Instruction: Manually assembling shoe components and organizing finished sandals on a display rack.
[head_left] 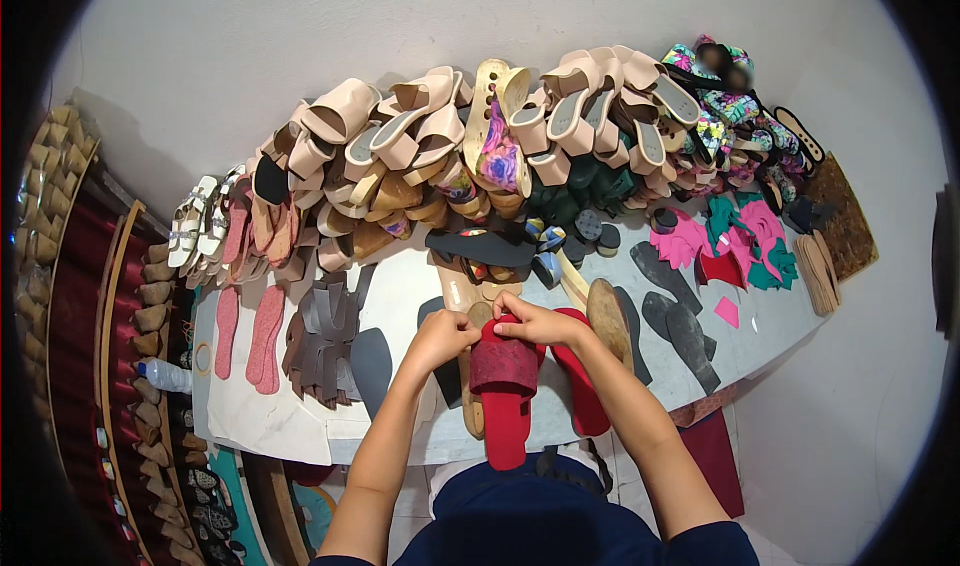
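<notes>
A red slide sandal (506,386) with a dark red textured strap lies lengthwise on the white worktable (250,416), toe end toward me. My left hand (445,334) and my right hand (533,318) both grip its far end, fingers pinched on the edge. A second red sole (580,381) lies just to the right of it, under my right forearm. A tan wooden sole (472,406) shows under the sandal's left side.
Piles of beige sandals (420,126) and floral ones (720,116) line the wall. Grey and black cut soles (325,341) lie left, dark soles (680,316) right, pink and teal scraps (735,241) far right. Pink insoles (262,336) and a water bottle (165,376) sit left.
</notes>
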`<state>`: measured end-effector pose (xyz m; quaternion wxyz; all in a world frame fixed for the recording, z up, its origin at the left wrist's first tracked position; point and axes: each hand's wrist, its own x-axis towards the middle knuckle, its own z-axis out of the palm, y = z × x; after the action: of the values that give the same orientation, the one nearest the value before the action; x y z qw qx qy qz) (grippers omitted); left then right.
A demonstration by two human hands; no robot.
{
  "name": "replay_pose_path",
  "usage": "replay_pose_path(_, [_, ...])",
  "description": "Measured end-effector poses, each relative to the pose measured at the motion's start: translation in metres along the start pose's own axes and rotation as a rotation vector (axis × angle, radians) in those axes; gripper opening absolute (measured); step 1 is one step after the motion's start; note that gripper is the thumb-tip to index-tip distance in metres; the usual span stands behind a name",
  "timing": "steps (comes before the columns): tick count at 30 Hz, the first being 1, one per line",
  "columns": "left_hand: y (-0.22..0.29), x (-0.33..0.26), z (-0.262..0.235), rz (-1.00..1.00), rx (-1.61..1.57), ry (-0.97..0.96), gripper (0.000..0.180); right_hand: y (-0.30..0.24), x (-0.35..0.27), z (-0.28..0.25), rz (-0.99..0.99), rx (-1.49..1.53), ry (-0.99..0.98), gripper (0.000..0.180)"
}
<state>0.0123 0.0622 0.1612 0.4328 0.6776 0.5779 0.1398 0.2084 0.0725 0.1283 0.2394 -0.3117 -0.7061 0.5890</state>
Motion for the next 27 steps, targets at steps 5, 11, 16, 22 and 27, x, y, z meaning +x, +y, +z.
replay_pose_path(5, [-0.024,0.002,0.014,0.041,-0.354,-0.086,0.02,0.003,-0.006,0.0,0.006,0.115,-0.005,0.023])
replay_pose_path(11, [-0.043,-0.012,0.065,-0.072,-1.268,-0.162,0.028,0.0,-0.012,0.001,-0.009,0.248,0.021,0.023])
replay_pose_path(16, [-0.027,-0.021,0.072,-0.133,-1.547,-0.384,0.043,-0.01,-0.011,0.004,-0.006,0.298,-0.032,0.023])
replay_pose_path(22, [-0.03,-0.016,0.087,-0.12,-1.62,-0.509,0.051,-0.004,-0.02,0.002,0.032,0.27,-0.011,0.022])
replay_pose_path(27, [-0.031,-0.011,0.103,-0.151,-1.637,-0.533,0.05,0.005,-0.031,-0.007,0.025,0.268,-0.024,0.022])
